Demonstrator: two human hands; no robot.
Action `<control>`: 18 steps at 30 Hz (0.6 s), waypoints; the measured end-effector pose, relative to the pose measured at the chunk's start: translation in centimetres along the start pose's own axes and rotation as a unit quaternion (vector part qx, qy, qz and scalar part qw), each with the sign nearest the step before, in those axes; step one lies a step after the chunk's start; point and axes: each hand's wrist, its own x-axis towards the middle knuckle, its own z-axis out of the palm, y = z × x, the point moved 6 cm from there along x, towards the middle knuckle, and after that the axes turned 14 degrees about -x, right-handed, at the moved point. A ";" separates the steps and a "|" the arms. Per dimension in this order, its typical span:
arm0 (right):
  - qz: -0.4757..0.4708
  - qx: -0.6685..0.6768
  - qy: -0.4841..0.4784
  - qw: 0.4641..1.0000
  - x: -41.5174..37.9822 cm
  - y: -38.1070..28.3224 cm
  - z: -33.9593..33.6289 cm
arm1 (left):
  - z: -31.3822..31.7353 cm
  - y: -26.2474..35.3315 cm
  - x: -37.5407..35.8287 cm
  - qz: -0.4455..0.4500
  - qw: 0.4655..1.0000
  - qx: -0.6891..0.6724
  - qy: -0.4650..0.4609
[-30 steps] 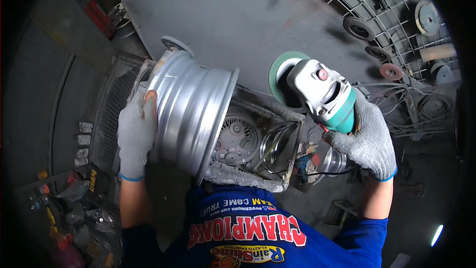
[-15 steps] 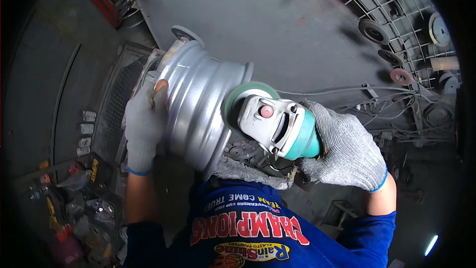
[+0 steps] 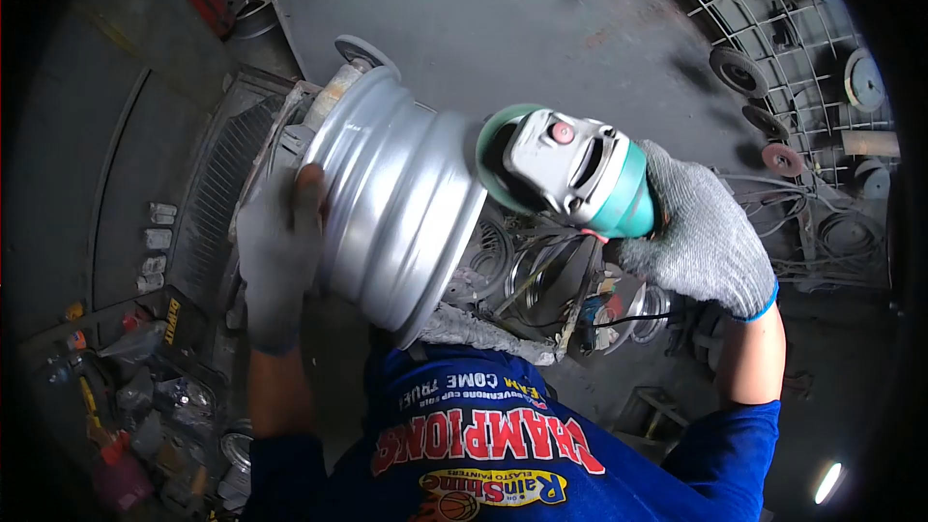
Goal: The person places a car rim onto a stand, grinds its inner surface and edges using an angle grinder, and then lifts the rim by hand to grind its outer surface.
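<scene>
A silver wheel rim [image 3: 401, 203] stands tilted in front of me, its barrel bright with reflections. My left hand [image 3: 280, 256], in a grey knit glove with the thumb bare at the tip, grips the rim's left edge. In my right hand [image 3: 701, 237], gloved too, is an angle grinder [image 3: 580, 169] with a teal body and pale grey head. Its green-edged disc [image 3: 490, 157] sits close to the rim's right lip. The fingers under the grinder are partly hidden.
Abrasive discs [image 3: 739, 71] hang on a wire grid [image 3: 720, 0] at upper right. Cables [image 3: 773, 198] run below it. Tools and parts crowd a box [image 3: 174, 324] at lower left. Behind the grinder lie more wheel rims [image 3: 541, 280] and clutter.
The grinder has moved up and right, away from the wheel rim's face, uncovering clutter beneath. The wheel rim has turned slightly; my left hand has stayed at its left edge.
</scene>
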 end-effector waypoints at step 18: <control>0.001 0.040 -0.014 0.999 -3.8 -2.6 0.7 | 0.0 -0.5 0.0 -0.105 0.992 -0.049 -0.050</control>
